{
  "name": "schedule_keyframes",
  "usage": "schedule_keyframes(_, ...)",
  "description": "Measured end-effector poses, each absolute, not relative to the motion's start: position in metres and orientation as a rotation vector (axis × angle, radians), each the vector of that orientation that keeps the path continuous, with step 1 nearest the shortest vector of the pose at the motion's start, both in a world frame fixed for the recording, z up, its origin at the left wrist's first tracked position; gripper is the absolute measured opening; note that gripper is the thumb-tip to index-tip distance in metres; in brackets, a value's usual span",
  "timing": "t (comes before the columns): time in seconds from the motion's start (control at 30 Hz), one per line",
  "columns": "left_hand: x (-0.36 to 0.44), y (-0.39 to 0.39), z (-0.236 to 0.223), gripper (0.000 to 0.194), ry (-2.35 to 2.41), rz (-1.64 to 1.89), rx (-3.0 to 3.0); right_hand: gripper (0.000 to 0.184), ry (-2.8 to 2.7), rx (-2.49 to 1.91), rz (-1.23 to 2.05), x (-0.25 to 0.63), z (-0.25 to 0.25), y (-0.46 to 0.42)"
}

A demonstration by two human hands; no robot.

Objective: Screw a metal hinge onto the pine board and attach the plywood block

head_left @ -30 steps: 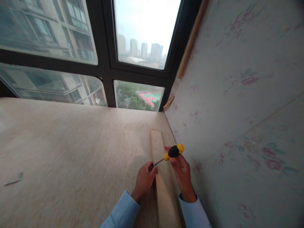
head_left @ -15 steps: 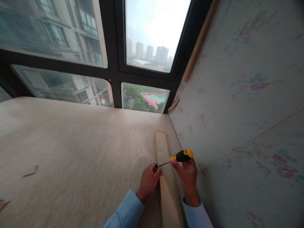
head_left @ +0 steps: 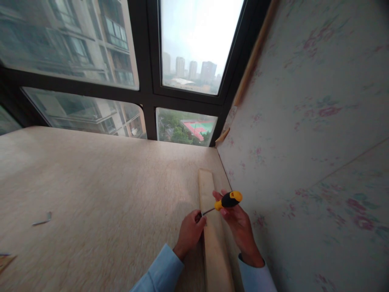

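Observation:
A screwdriver (head_left: 229, 200) with a yellow and black handle is in the fingers of my right hand (head_left: 238, 225). Its shaft slants down to the left, and its tip meets a small metal piece (head_left: 201, 215) at the edge of a long wooden board (head_left: 214, 247). My left hand (head_left: 191, 230) is closed in a pinch on that piece, against the board's left side. The fingers cover most of it, so its exact kind does not show. The board lies lengthwise on the marble-patterned sill, close to the wall.
On the left of the sill (head_left: 121, 194) lies a small L-shaped metal piece (head_left: 43, 221). A brown item (head_left: 6, 261) is cut off at the left edge. Floral wallpaper (head_left: 304, 142) rises on the right, and a dark window frame (head_left: 146, 81) stands behind.
My right hand has shifted slightly left on the screwdriver handle, and its fingers have loosened and spread around it. The left hand stays pinched in the same place.

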State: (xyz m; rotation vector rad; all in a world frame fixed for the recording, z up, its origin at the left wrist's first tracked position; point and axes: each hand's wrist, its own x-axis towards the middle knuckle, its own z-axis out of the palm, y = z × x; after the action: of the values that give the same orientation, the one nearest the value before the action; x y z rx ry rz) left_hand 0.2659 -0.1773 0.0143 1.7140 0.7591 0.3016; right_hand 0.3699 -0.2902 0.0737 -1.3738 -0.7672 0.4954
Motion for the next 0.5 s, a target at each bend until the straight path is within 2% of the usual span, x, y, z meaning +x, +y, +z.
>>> schedule_keyframes(0.1,0.266,-0.177,0.014,0.025,0.765,0.308,1.716,0.038,-0.756,-1.512,0.341,0.372,0.069,-0.288)
schedule_keyframes(0.3,0.266,-0.178,0.017,0.025,0.763,0.317,1.693,0.035,-0.754,-1.673,-0.055,0.374,0.060,-0.284)
schedule_keyframes(0.37,0.267,-0.177,0.018,0.026,0.767,0.304,1.686,0.034,-0.792,-1.650,-0.015,0.373,0.061,-0.286)
schedule_keyframes(0.5,0.267,-0.177,0.018,0.026,0.773,0.278,1.691,0.043,-0.816,-1.486,0.290,0.366,0.072,-0.290)
